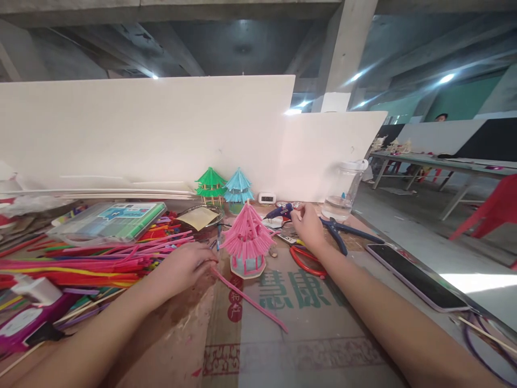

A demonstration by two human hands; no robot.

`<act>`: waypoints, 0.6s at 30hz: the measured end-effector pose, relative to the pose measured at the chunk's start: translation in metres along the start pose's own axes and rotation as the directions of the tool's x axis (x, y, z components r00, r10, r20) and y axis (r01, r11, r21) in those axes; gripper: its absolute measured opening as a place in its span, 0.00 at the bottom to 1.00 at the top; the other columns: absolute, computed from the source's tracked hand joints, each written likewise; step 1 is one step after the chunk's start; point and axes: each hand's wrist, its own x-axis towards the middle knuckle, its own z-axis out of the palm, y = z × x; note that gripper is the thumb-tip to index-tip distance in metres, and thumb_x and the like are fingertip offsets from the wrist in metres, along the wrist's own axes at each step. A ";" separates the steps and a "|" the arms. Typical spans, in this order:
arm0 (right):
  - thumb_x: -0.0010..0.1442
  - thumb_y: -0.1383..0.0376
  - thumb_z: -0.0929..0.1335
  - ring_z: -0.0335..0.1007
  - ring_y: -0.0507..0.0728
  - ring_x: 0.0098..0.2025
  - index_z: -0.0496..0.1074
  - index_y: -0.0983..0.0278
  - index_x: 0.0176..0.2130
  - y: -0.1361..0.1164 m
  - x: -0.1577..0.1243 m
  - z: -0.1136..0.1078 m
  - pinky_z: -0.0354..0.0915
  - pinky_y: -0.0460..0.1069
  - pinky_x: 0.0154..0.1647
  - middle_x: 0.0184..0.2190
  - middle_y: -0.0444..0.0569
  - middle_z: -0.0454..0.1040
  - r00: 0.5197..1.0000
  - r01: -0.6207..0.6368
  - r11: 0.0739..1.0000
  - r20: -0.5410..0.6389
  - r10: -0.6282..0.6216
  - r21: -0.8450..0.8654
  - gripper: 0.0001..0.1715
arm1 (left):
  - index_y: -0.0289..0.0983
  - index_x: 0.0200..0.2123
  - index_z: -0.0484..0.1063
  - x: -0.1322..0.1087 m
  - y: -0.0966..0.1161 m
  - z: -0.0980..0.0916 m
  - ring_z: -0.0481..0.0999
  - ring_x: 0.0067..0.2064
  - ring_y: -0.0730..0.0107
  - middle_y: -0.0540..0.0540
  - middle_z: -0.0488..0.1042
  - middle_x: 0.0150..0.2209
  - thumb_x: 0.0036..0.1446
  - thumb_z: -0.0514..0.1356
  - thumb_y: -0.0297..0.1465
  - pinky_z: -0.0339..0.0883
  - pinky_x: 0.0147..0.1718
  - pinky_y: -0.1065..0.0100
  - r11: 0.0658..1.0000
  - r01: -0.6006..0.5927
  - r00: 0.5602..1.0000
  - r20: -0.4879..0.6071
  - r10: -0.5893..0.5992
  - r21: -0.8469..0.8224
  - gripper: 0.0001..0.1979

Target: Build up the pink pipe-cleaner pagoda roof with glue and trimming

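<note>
My left hand [186,268] is closed, its fingertips pinching one end of a pink pipe cleaner [252,302]. The strip slants down to the right across the tabletop. Beyond it stands a small pink pavilion model [247,237] with a tiered pointed roof and a pale base. My right hand [309,225] reaches to the right of the model, fingers closed at the rear of a dark blue glue gun [279,210]. The gun's nozzle points left, and part of its handle is hidden by the fingers.
Bundled pipe cleaners [121,264] and a plastic case [117,222] lie left. Green [210,186] and blue [239,186] pavilions stand behind, near a small clock [267,198]. Pliers [337,237], red-handled scissors [305,261], a jug [343,191] and a phone [416,276] lie right.
</note>
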 end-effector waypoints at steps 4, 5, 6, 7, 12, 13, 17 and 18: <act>0.58 0.66 0.60 0.66 0.61 0.46 0.62 0.68 0.47 0.023 0.005 0.009 0.62 0.53 0.46 0.43 0.59 0.68 0.997 -0.061 0.997 -0.035 0.063 0.037 0.16 | 0.37 0.32 0.75 0.010 0.015 -0.025 0.75 0.37 0.63 0.45 0.78 0.34 0.60 0.49 0.41 0.66 0.36 0.67 0.974 0.177 0.956 -0.209 -0.204 -0.141 0.19; 0.57 0.66 0.60 0.66 0.61 0.46 0.62 0.68 0.47 0.027 0.005 0.012 0.62 0.53 0.47 0.43 0.59 0.68 0.997 -0.075 0.996 -0.027 0.077 0.041 0.17 | 0.37 0.33 0.76 0.017 0.020 -0.032 0.75 0.38 0.62 0.46 0.78 0.35 0.59 0.50 0.43 0.66 0.36 0.67 0.965 0.187 0.944 -0.240 -0.228 -0.181 0.19; 0.57 0.66 0.60 0.66 0.61 0.46 0.62 0.69 0.47 0.029 0.004 0.015 0.62 0.53 0.47 0.43 0.60 0.68 0.996 -0.086 0.995 -0.016 0.087 0.043 0.18 | 0.38 0.34 0.76 0.025 0.024 -0.040 0.75 0.38 0.62 0.46 0.79 0.36 0.58 0.50 0.44 0.66 0.37 0.68 0.962 0.184 0.938 -0.257 -0.233 -0.201 0.20; 0.57 0.66 0.60 0.66 0.62 0.47 0.63 0.69 0.48 0.031 0.004 0.017 0.62 0.54 0.48 0.44 0.60 0.69 0.996 -0.090 0.995 -0.003 0.090 0.043 0.18 | 0.38 0.38 0.76 0.034 0.027 -0.046 0.75 0.41 0.62 0.46 0.78 0.40 0.58 0.51 0.44 0.67 0.39 0.68 0.958 0.182 0.930 -0.279 -0.241 -0.221 0.20; 0.57 0.67 0.62 0.63 0.64 0.54 0.64 0.71 0.51 0.029 0.002 0.020 0.58 0.56 0.56 0.50 0.62 0.68 0.998 -0.042 0.998 0.049 0.040 0.040 0.21 | 0.37 0.45 0.76 0.082 0.028 -0.062 0.75 0.46 0.61 0.45 0.77 0.46 0.57 0.52 0.41 0.65 0.46 0.65 0.954 0.082 0.962 -0.226 -0.152 -0.289 0.21; 0.57 0.68 0.62 0.62 0.64 0.55 0.64 0.71 0.51 0.028 0.002 0.020 0.58 0.56 0.57 0.51 0.63 0.67 0.998 -0.032 0.999 0.055 0.030 0.041 0.22 | 0.37 0.44 0.76 0.088 0.027 -0.062 0.75 0.46 0.62 0.46 0.78 0.44 0.56 0.53 0.42 0.66 0.46 0.66 0.943 0.060 0.971 -0.200 -0.132 -0.328 0.21; 0.57 0.68 0.63 0.62 0.63 0.57 0.63 0.70 0.53 0.029 0.002 0.020 0.57 0.56 0.58 0.52 0.62 0.67 0.997 -0.010 0.999 0.075 0.006 0.051 0.24 | 0.38 0.39 0.78 0.094 0.028 -0.054 0.77 0.40 0.63 0.48 0.80 0.38 0.51 0.58 0.44 0.68 0.39 0.67 0.915 0.086 0.970 -0.176 -0.167 -0.393 0.19; 0.57 0.68 0.63 0.61 0.63 0.57 0.63 0.69 0.54 0.030 0.002 0.021 0.56 0.56 0.59 0.53 0.62 0.67 0.997 -0.008 0.998 0.082 0.003 0.055 0.25 | 0.38 0.38 0.78 0.093 0.030 -0.051 0.77 0.38 0.63 0.48 0.80 0.37 0.51 0.59 0.44 0.68 0.38 0.67 0.915 0.093 0.964 -0.193 -0.181 -0.393 0.18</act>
